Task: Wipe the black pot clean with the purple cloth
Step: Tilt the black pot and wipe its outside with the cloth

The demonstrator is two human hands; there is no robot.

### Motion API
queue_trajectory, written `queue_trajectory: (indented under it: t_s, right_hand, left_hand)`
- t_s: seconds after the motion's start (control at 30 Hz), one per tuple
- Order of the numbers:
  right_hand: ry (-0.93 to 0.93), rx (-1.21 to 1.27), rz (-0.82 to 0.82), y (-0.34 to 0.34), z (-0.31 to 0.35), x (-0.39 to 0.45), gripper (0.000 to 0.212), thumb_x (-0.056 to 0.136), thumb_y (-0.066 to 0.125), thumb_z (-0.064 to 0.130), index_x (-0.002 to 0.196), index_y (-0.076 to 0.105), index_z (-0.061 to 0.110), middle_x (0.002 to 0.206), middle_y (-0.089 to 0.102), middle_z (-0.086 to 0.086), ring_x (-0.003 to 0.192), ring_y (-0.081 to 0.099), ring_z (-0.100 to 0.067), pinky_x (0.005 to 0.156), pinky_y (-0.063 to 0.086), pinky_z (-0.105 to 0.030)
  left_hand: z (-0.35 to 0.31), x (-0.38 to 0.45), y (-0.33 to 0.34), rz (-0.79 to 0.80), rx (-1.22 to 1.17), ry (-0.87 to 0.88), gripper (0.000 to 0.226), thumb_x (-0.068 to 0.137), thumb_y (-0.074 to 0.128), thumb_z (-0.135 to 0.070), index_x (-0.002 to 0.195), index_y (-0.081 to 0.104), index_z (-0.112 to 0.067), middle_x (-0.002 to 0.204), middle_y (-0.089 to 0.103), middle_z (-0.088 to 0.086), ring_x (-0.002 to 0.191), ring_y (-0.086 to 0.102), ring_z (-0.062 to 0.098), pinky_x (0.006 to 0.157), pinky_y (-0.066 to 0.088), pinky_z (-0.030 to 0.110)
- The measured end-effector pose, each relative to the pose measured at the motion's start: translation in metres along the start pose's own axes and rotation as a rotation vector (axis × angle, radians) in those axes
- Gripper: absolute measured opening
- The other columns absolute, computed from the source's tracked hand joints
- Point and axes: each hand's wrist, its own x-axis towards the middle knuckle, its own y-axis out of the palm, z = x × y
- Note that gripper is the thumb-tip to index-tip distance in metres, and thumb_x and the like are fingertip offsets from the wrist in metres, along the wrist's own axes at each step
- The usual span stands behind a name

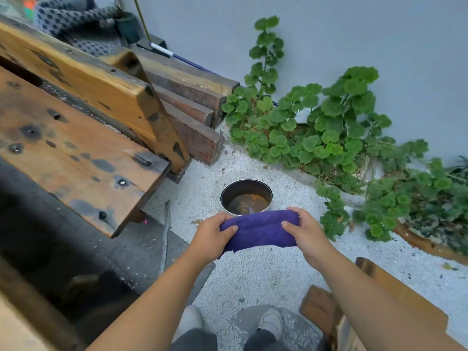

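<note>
Fingers [234, 228] of the left hand [211, 234] and right hand [305, 230] curl round opposite ends of the purple cloth [260, 230], thumbs pinching it on top, so it hangs folded and taut, likely being readied as a wiping pad. It is held above the near rim of the black pot [246, 197], which stands on white gravel [266, 269] with rusty residue inside.

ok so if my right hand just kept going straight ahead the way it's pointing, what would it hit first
Probably the round black metal pot on the gravel. The right hand, gripping the folded purple cloth, points forward toward the pot's near right rim. Depth is unclear; it might pass above it.
</note>
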Motion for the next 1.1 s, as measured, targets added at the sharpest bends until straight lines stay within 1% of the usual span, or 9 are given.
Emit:
queue_trajectory:
  t_s: [0.27,0.4,0.53,0.6,0.7,0.8,0.93,1.0,1.1]
  right_hand:
    - [0.078,0.109,-0.007,-0.001,-0.113,0.145,0.021,0.094,0.057,0.001,0.107,0.060,0.017,0.105,0.069,-0.010,0.088,0.069,-0.024,0.065,0.055,-0.038]
    - [0.099,0.210,0.032,0.001,-0.182,0.219,0.022,0.093,0.056,-0.002,0.112,0.057,0.009,0.102,0.070,-0.013,0.084,0.070,-0.024,0.057,0.054,-0.033]
    - [0.072,0.194,0.038,0.001,-0.239,0.274,0.021,0.093,0.056,-0.005,0.106,0.058,0.011,0.093,0.074,-0.007,0.080,0.070,-0.021,0.057,0.054,-0.031]
    - [0.056,0.149,0.027,0.000,-0.264,0.294,0.024,0.093,0.056,-0.005,0.103,0.060,0.017,0.091,0.074,-0.003,0.081,0.070,-0.018,0.062,0.055,-0.029]
    - [0.021,0.068,0.036,-0.004,-0.288,0.314,0.030,0.093,0.057,-0.001,0.098,0.064,0.027,0.094,0.074,-0.004,0.085,0.069,-0.019,0.072,0.055,-0.033]
    - [-0.033,0.050,0.035,-0.007,-0.294,0.332,0.024,0.088,0.062,0.011,0.096,0.066,0.033,0.094,0.073,-0.004,0.085,0.068,-0.019,0.073,0.055,-0.036]
    - [-0.111,0.059,0.042,-0.011,-0.289,0.350,0.022,0.079,0.063,0.018,0.092,0.065,0.035,0.087,0.070,0.003,0.079,0.064,-0.012,0.068,0.051,-0.027]
    - [-0.153,0.017,0.077,-0.014,-0.288,0.357,0.022,0.079,0.062,0.018,0.092,0.064,0.035,0.086,0.070,0.004,0.078,0.064,-0.011,0.067,0.050,-0.026]
    - [-0.207,-0.019,0.109,-0.016,-0.284,0.361,0.023,0.080,0.060,0.016,0.093,0.064,0.036,0.086,0.070,0.005,0.078,0.064,-0.011,0.066,0.051,-0.023]
  left_hand:
    - [0.127,0.127,0.069,0.016,-0.038,0.022,0.040,0.086,0.066,-0.011,0.077,0.067,-0.050,0.079,0.068,-0.026,0.071,0.059,-0.007,0.064,0.041,0.007]
    - [0.201,0.188,0.103,0.053,-0.053,0.007,0.019,0.087,0.066,-0.014,0.083,0.068,-0.032,0.078,0.069,-0.012,0.068,0.058,-0.001,0.063,0.046,0.015]
    - [0.255,0.232,0.131,0.127,0.061,-0.027,0.010,0.087,0.066,-0.016,0.085,0.066,-0.025,0.068,0.064,-0.017,0.061,0.053,-0.004,0.057,0.042,0.013]
    - [0.272,0.248,0.141,0.223,0.191,-0.003,0.008,0.085,0.066,-0.019,0.088,0.061,-0.024,0.067,0.061,-0.014,0.058,0.053,-0.001,0.056,0.044,0.020]
    - [0.282,0.265,0.148,0.348,0.495,0.109,0.021,0.084,0.062,-0.027,0.104,0.055,-0.030,0.076,0.062,-0.012,0.065,0.057,0.003,0.063,0.049,0.030]
    - [0.288,0.282,0.154,0.271,0.854,0.417,0.028,0.087,0.056,-0.035,0.114,0.056,-0.026,0.099,0.063,-0.004,0.092,0.058,0.020,0.076,0.049,0.038]
    - [0.292,0.306,0.163,0.130,0.817,0.718,0.036,0.089,0.050,-0.043,0.117,0.058,-0.022,0.107,0.059,-0.005,0.096,0.052,0.020,0.076,0.043,0.037]
    - [0.297,0.321,0.167,0.171,0.762,0.721,0.038,0.090,0.045,-0.039,0.123,0.054,-0.021,0.117,0.057,-0.006,0.108,0.050,0.019,0.084,0.039,0.037]
    - [0.309,0.337,0.171,0.271,0.891,0.806,0.045,0.087,0.047,-0.036,0.126,0.056,-0.014,0.124,0.060,0.000,0.116,0.053,0.023,0.091,0.044,0.038]
